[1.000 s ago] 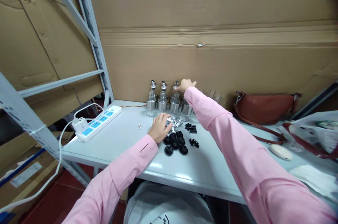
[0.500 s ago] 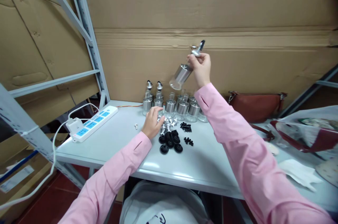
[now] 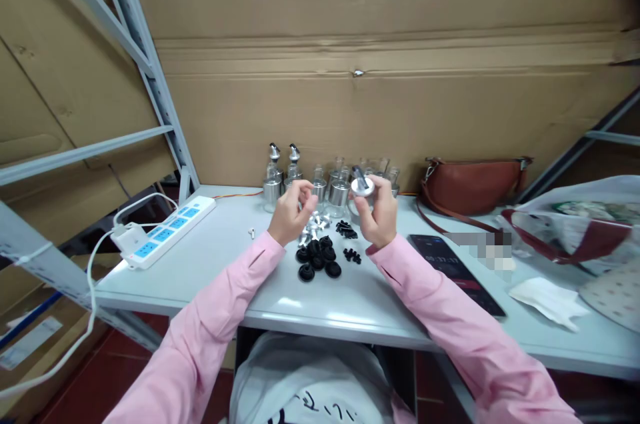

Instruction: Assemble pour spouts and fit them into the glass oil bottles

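Bottom centre: one white cloth with dark marks, cut off below. Pink sleeves, two, run out of frame at lower left and lower right.

Bench, pale, spans mid-frame. Right of centre: one phone, left end dim, one side under the right sleeve; a pixelated patch covers the spot beyond. Farther right: one crumpled white tissue; one spotted round item, cut off by the edge.

Centre: black stoppers, about seven, overlapping. Small black pieces, two clusters, right of them: stubby ones nearer, longer ones beyond; too small to count. Silvery parts heaped behind the stoppers, uncounted. Left of these, one small white item.

Left hand, just beside the heap: fingers curled; cannot tell if its grip has anything. Right hand, right of centre: grip closed around one spouted bottle, black tip up; body mostly hidden.

Left: one power strip, four blue socket faces seen. Behind the hands: standing bottles; two spouts at left, at least six bare necks; overlap prevents exact count. One brown bag, right. Cardboard behind, cut off above.
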`<move>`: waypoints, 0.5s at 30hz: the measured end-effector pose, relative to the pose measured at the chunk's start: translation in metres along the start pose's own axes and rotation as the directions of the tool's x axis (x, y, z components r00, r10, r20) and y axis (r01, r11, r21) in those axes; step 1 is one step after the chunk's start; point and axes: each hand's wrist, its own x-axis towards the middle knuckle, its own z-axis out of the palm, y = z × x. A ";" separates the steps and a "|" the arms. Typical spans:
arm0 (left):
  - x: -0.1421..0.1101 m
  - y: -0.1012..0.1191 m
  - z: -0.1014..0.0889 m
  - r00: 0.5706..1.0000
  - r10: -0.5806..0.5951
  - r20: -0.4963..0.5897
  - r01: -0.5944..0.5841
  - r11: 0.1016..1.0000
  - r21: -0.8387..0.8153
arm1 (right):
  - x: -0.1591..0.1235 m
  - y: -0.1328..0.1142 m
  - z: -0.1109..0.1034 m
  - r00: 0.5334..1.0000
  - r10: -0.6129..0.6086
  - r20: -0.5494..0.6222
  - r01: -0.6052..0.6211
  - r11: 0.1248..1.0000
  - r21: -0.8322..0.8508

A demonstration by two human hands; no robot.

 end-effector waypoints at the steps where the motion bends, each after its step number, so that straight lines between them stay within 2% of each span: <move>1: -0.007 0.002 0.001 0.998 0.050 0.036 -0.051 0.998 0.032 | -0.002 0.000 -0.002 0.996 -0.084 0.023 0.085 0.994 -0.071; 4: -0.017 0.003 0.000 0.974 0.216 0.065 -0.223 0.967 0.126 | -0.006 -0.004 -0.003 0.954 -0.278 0.109 0.292 0.946 -0.141; 6: -0.016 0.002 -0.003 0.945 0.320 0.066 -0.327 0.925 0.194 | -0.006 -0.006 -0.002 0.921 -0.348 0.176 0.371 0.921 -0.122; 8: -0.013 0.002 -0.006 0.915 0.385 0.121 -0.403 0.879 0.256 | -0.007 -0.007 0.001 0.899 -0.380 0.215 0.408 0.908 -0.098; 12: -0.007 0.006 -0.011 0.898 0.344 0.274 -0.428 0.827 0.365 | -0.009 -0.006 0.006 0.897 -0.354 0.266 0.394 0.912 -0.113; 15: -0.006 0.006 -0.013 0.911 0.298 0.285 -0.400 0.806 0.436 | -0.012 -0.003 0.008 0.905 -0.337 0.261 0.380 0.915 -0.134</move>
